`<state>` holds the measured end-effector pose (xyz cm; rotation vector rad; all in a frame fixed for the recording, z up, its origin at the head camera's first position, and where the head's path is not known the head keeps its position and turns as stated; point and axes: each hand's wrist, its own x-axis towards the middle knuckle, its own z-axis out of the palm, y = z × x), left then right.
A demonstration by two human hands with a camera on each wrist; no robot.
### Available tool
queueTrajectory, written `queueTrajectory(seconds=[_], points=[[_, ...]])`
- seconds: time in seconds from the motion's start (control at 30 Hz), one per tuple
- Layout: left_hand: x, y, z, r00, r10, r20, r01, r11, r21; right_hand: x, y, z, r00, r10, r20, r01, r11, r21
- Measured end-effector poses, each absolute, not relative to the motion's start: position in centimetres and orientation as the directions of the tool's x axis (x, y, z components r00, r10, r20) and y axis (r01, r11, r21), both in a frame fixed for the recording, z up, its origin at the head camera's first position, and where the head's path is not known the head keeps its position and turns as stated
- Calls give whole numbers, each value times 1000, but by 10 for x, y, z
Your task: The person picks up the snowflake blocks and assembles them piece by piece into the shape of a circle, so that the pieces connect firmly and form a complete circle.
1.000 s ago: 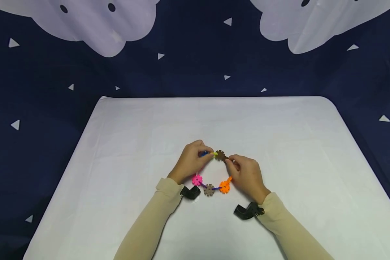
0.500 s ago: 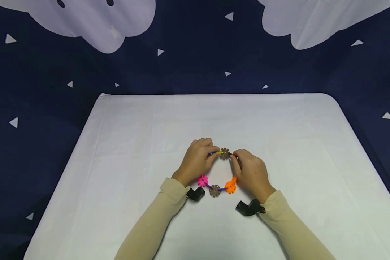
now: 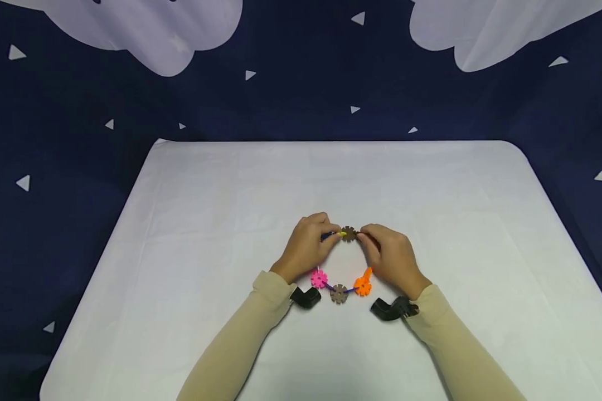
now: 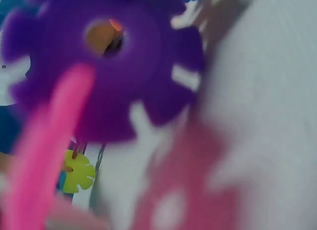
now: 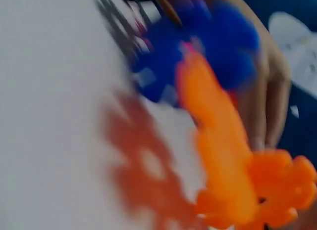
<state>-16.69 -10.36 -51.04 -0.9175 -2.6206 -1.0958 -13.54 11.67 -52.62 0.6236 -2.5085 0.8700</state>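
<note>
Notched plastic discs are linked into a loop. At its far side, my left hand pinches a blue disc beside a yellow disc. A brown disc shows between the two hands. The fingertips of my right hand pinch a dark brown disc, seen edge-on, at its right. Along the near side run a pink disc, a grey-brown disc and an orange disc, joined by purple and blue discs. Both hands cover parts of the loop's sides.
Under the loop spreads a white-covered table. A dark blue backdrop with pale clouds and triangles hangs behind its far edge. Black wrist mounts stick out from both sleeves. Up close, a purple disc and a blue disc fill the wrist views.
Both hands and the loop have shifted to the right. The dark brown piece at the right fingertips has risen level with the brown disc. The head view has tilted slightly down.
</note>
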Motion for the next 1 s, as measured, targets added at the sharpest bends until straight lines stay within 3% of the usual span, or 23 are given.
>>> queueTrajectory(seconds=[0.1, 0.23, 0.57, 0.77, 0.9, 1.0], points=[[-167, -104, -511, -852, 434, 293, 509, 552, 661, -139, 118, -528, -834, -270, 480, -519, 679, -519], [-166, -105, -511, -895, 408, 180, 417, 625, 660, -139, 118, -530, -838, -274, 471, -516, 675, -526], [-167, -99, -512, -867, 452, 210, 462, 569, 680, -137, 116, -529, -805, -288, 519, -564, 642, -519], [-169, -104, -511, -885, 438, 159, 401, 541, 739, -136, 114, -526, -817, -282, 504, -556, 619, -555], [-173, -112, -511, -920, 370, 126, 330, 561, 760, -135, 114, -524, -840, -182, 511, -504, 610, -611], [-179, -119, -510, -948, 298, 113, 270, 562, 782, -130, 114, -518, -794, -61, 605, -516, 595, -616]])
